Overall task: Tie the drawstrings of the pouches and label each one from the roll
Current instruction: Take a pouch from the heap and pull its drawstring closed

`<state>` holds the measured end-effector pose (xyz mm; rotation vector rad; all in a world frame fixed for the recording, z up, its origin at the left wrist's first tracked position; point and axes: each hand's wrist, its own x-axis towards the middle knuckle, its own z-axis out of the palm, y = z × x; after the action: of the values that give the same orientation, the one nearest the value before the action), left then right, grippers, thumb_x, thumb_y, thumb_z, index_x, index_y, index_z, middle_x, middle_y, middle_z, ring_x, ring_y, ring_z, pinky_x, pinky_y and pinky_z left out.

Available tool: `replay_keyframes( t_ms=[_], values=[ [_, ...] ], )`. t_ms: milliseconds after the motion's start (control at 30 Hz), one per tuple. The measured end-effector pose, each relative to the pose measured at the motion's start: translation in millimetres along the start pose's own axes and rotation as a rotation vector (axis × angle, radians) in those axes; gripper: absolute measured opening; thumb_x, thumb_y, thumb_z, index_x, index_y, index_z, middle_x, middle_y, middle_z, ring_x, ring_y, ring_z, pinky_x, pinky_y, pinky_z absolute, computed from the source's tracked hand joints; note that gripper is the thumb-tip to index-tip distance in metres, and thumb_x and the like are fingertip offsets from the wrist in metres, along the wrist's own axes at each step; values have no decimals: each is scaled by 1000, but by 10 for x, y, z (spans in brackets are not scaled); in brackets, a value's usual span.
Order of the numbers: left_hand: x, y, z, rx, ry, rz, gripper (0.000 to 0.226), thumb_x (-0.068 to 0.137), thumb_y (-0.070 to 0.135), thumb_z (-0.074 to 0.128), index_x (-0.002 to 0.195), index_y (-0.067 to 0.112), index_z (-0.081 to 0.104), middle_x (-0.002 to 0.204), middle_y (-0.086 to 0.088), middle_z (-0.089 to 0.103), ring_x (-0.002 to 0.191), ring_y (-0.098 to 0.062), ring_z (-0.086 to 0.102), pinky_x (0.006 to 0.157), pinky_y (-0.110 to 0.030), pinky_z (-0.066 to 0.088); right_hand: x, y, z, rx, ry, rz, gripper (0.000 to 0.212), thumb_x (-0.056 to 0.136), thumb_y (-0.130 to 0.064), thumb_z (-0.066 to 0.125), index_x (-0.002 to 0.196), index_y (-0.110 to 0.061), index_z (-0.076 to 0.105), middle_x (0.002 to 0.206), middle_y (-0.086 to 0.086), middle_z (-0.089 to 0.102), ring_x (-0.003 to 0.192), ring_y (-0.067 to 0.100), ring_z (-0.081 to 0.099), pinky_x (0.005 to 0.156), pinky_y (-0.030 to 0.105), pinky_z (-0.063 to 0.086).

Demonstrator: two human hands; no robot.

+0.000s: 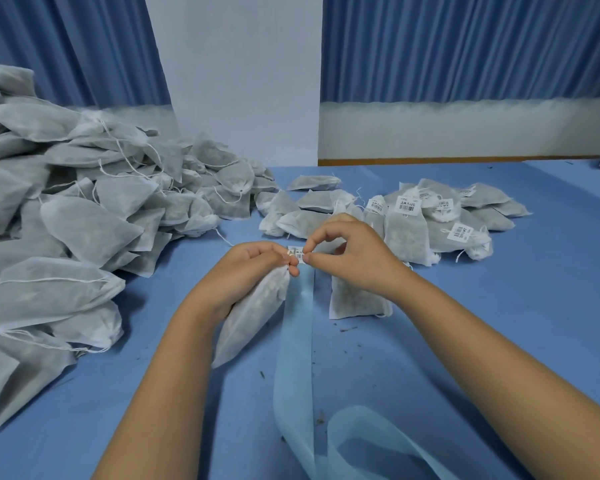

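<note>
My right hand [352, 252] pinches a barcode label [298, 253] at the gathered neck of the pouch [248, 315], which my left hand [253, 263] grips above the table [499, 306]. I should press it flat, folded squarely around the drawstring.

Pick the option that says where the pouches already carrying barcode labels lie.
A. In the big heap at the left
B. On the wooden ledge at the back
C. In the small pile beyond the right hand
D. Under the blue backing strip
C: white barcode labels show only on the small pile of pouches beyond the right hand; the big heap shows none.
</note>
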<state>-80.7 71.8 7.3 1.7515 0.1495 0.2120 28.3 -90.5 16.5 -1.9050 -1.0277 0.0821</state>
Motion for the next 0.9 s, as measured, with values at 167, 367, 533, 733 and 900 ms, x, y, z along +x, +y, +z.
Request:
replay_keyframes(
  t_ms=[167, 367, 533, 733, 900],
  values=[
    [5, -14, -3, -17, -15, 23, 31, 94, 12, 56, 72, 23, 76, 88, 3, 76, 97, -4, 68, 88, -22, 42, -39, -19, 36, 56, -94, 35, 6, 82, -25, 74, 84, -30, 77, 94, -8, 62, 92, 10, 57, 85, 27, 47],
    [11, -22, -5, -11, 1, 26, 26, 92, 13, 60, 74, 22, 77, 91, 0, 77, 95, -8, 70, 85, -21, 45, -60, 2, 117, 53, -96, 40, 9, 87, -22, 68, 78, -26, 70, 97, -5, 65, 86, 14, 60, 79, 28, 48],
    [50, -78, -14, 101, 123, 24, 18, 88, 18, 68, 76, 26, 79, 98, 9, 76, 102, -5, 67, 87, -19, 46, -44, 51, 133, -36, -101, 18, 13, 86, -16, 62, 77, -25, 59, 94, -8, 54, 92, 11, 53, 79, 23, 42],
    [84, -101, -18, 103, 128, 27, 25, 89, 15, 67, 72, 29, 78, 96, 21, 74, 91, 11, 64, 71, 0, 42, -47, 61, 159, 179, -36, 29, 23, 80, -19, 77, 81, -20, 54, 83, -7, 66, 72, 2, 58, 66, 16, 45],
    [84, -95, -4, 123, 120, 38, 27, 89, 11, 65, 70, 25, 79, 92, 22, 73, 88, 10, 64, 72, 0, 43, -31, 85, 184, 210, -49, -10, 28, 80, -12, 77, 79, -22, 51, 79, -7, 65, 66, 5, 57, 65, 17, 46]
  ],
)
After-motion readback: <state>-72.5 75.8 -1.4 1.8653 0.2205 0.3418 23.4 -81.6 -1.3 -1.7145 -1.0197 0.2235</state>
